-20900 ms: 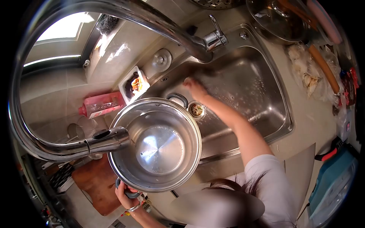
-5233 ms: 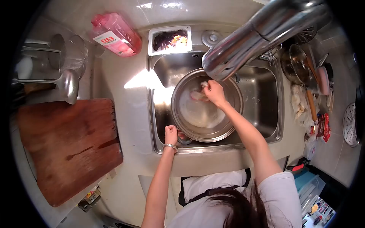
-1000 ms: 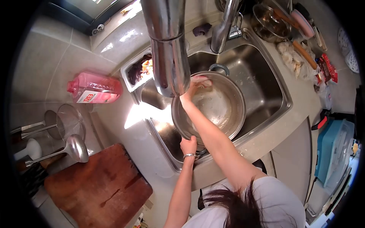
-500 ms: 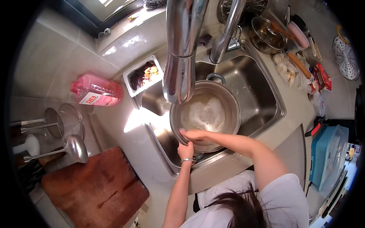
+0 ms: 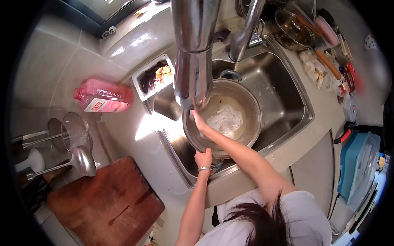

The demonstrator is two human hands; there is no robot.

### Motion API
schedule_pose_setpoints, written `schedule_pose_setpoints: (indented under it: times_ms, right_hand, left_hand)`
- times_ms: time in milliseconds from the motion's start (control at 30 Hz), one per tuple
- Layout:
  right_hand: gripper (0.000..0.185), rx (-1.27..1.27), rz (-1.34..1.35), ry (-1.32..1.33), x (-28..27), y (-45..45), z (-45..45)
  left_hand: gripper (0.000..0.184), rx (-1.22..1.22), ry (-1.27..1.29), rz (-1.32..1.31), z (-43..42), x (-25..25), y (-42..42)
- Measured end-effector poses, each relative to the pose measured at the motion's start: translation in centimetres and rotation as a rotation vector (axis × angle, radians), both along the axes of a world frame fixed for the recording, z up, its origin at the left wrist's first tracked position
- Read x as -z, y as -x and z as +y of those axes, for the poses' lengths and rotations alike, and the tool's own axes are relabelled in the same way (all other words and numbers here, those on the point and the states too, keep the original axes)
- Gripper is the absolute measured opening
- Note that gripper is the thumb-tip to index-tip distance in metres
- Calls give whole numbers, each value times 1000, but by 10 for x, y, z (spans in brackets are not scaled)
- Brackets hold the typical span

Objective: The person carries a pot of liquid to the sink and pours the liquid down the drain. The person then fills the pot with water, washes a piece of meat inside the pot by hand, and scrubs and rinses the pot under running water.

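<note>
A steel pot [image 5: 254, 123] with cloudy, foamy water stands in the steel sink [image 5: 283, 96]. At its near-left rim, my left hand [image 5: 203, 158], with a bracelet at the wrist, is closed on the edge. My right hand [image 5: 198, 119] reaches inside the pot along its left wall; its fingertips are hidden under the faucet head [image 5: 193, 84], so what it may hold cannot be seen. One dark pot handle [image 5: 230, 75] shows at the far side.
A white tray [image 5: 141, 95] with dark and orange scraps and a pink bottle [image 5: 104, 96] lie left of the faucet. Lower left are a cutting board [image 5: 108, 203], a ladle [image 5: 83, 160] and a strainer [image 5: 76, 131]. A glass-lidded pan [image 5: 291, 30] and a rolling pin [image 5: 328, 64] are at right.
My right hand has gone from the near-left rim, beside my left hand, up along the pot's left wall. A pale reddish item seen at my right hand earlier no longer shows.
</note>
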State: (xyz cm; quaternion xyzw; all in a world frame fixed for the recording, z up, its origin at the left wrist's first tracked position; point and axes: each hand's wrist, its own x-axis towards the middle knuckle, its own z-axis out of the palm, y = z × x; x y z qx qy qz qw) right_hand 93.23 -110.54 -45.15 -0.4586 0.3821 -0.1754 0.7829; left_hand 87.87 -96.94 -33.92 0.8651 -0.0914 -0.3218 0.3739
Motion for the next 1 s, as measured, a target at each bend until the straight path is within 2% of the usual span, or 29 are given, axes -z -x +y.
schedule_pose_setpoints:
  times_ms: [33,100,167,233,333,467,567,667,733,767,833,867,900,933,967,1000]
  right_hand:
    - [66,-160,-84,-148,-30,23,16]
    - [69,-586,53,-44,-71,67,21]
    - [72,-768,250,346,-78,108,26]
    - [63,-1126,334,495,-85,140,11]
    - [55,-1326,650,592,-96,158,0]
    - [52,-862,203,58,-68,118,26]
    - [62,-551,137,73,-66,86,40]
    - [58,-1374,504,529,-107,111,9]
    - [58,-1565,483,750,-123,151,-14]
    - [57,-1787,759,718,-129,154,-31]
    - [47,-2049,809,1036,-161,156,-76]
    - [44,-2157,890,1433,-115,165,-99]
    - [40,-2373,815,1522,-162,141,-114]
    - [32,-2216,954,2056,-67,151,-149]
    - [38,-2223,860,2428,-124,126,-150]
    - [33,-1732,517,2680,-108,120,-171]
  left_hand:
    - [38,7,-6,-9,1,1,0]
    - [37,22,-12,-27,2,4,-1]
    - [36,-4,-26,-67,-1,-1,0]
    - [36,-47,4,-100,0,-5,-1]
    - [37,-91,35,-52,-4,-19,-1]
    - [40,-52,-81,-84,-3,-12,-1]
    - [40,-29,-71,-46,-4,-20,-7]
    - [40,-54,-123,-84,-3,-19,-5]
    - [42,-47,-68,-105,1,-12,-4]
    - [43,-50,-64,-105,1,-12,-4]
    - [44,-33,-81,-105,1,-13,-6]
    - [44,-20,-89,-98,1,-13,-7]
    - [44,-9,-97,-90,1,-12,-7]
    - [44,1,-108,-83,2,-12,-7]
    - [44,16,-110,-74,2,-13,-8]
    - [44,9,-108,-74,3,-12,-7]
